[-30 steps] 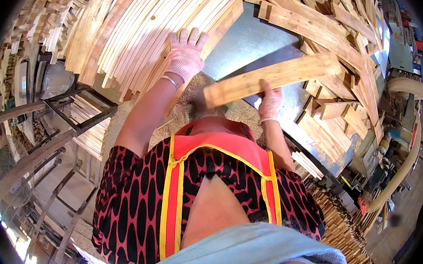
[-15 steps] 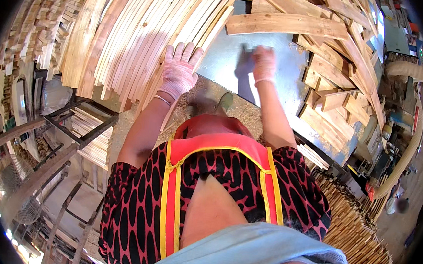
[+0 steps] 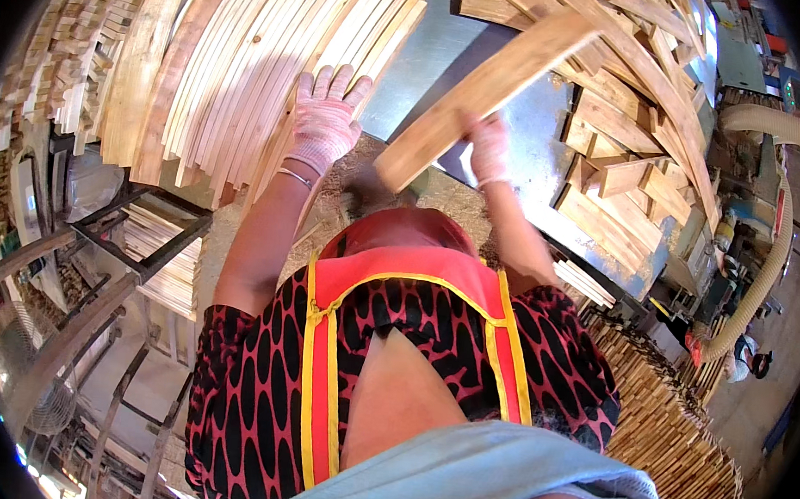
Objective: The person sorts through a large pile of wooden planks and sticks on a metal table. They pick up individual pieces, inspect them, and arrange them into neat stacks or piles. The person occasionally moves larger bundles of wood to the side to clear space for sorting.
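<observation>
My left hand (image 3: 326, 122), in a pinkish-white knitted glove, lies with fingers spread on the near ends of a row of long narrow wooden strips (image 3: 269, 64). My right hand (image 3: 491, 147), gloved the same way, grips a wide wooden board (image 3: 485, 93) by its right edge. The board slants from near my middle up to the far right, raised over a grey metal tabletop (image 3: 432, 52). Its outline is a little blurred. The right thumb and fingers are partly hidden at the board's edge.
Loose wooden boards (image 3: 613, 125) lie piled on the right of the tabletop. Dark metal frames (image 3: 155, 242) stand at my left. A ribbed beige hose (image 3: 761, 265) runs along the far right. Stacked strips (image 3: 674, 436) fill the lower right.
My right hand has taken hold of the wide board, which lay across the far tabletop, and swung its left end toward me. The left hand has stayed on the strips, shifting slightly.
</observation>
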`<act>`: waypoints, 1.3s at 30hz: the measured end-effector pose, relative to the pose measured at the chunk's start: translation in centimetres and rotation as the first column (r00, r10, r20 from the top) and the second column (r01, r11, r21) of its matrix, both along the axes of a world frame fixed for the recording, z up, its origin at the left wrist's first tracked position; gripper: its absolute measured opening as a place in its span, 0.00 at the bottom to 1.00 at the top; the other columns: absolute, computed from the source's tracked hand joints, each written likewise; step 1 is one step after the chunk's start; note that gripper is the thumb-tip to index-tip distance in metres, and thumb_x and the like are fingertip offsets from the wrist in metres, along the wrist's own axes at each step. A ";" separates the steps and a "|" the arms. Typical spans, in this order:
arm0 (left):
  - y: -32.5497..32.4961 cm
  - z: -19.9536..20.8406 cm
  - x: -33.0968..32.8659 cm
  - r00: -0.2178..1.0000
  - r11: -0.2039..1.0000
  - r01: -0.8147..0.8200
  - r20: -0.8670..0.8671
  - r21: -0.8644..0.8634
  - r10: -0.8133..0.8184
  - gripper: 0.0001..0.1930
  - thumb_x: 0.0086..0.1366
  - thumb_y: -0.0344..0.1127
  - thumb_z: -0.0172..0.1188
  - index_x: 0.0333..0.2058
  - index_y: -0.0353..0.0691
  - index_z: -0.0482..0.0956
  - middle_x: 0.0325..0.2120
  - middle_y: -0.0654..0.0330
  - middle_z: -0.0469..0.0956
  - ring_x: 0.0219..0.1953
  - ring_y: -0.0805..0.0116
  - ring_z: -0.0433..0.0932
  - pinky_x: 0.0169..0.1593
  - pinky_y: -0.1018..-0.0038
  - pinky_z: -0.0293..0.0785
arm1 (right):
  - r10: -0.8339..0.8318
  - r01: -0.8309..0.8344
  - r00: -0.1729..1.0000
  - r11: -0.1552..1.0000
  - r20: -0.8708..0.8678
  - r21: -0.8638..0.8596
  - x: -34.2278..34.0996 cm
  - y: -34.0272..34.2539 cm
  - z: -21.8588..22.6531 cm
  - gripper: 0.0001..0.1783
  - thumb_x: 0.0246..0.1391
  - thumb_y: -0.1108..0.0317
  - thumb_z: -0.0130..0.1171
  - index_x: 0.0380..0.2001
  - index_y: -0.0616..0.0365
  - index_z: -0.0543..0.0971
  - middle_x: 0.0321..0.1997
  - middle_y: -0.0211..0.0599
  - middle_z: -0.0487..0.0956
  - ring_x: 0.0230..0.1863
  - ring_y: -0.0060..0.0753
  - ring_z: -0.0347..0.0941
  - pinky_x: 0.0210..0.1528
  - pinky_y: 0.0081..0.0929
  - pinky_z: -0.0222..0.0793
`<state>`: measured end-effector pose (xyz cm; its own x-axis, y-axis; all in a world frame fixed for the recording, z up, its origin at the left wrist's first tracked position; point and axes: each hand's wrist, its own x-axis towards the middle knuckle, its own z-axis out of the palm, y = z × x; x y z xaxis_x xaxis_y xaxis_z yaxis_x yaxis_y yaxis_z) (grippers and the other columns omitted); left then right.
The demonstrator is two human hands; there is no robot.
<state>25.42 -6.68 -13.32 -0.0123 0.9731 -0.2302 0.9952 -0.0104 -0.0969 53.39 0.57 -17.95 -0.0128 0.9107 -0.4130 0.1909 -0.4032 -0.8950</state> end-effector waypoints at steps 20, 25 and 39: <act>0.1 -0.6 1.0 0.993 0.978 0.062 0.088 0.198 -0.080 0.37 0.58 0.51 0.65 0.67 0.54 0.75 0.66 0.60 0.68 0.68 0.54 0.61 0.74 0.45 0.49 | 0.129 -0.676 -0.049 0.725 0.990 -0.128 5.7 26.6 6.9 0.46 0.48 0.46 0.76 0.65 0.55 0.70 0.63 0.50 0.80 0.65 0.54 0.77 0.64 0.48 0.75; -0.2 -0.4 1.2 0.996 0.979 0.050 0.069 0.199 -0.065 0.36 0.58 0.51 0.64 0.68 0.55 0.74 0.66 0.61 0.68 0.68 0.56 0.62 0.74 0.46 0.48 | 0.494 -0.725 0.219 0.659 0.841 -0.199 5.3 17.4 6.8 0.41 0.46 0.43 0.75 0.55 0.62 0.77 0.56 0.60 0.81 0.59 0.57 0.78 0.62 0.45 0.76; 1.9 1.0 4.0 0.999 0.997 -0.025 0.038 -0.075 0.028 0.43 0.70 0.70 0.52 0.77 0.54 0.63 0.80 0.61 0.56 0.80 0.55 0.52 0.80 0.45 0.38 | 0.981 -0.989 0.032 0.059 0.190 -0.137 -7.5 -2.6 3.4 0.37 0.60 0.49 0.65 0.67 0.58 0.74 0.54 0.48 0.86 0.56 0.53 0.82 0.66 0.39 0.75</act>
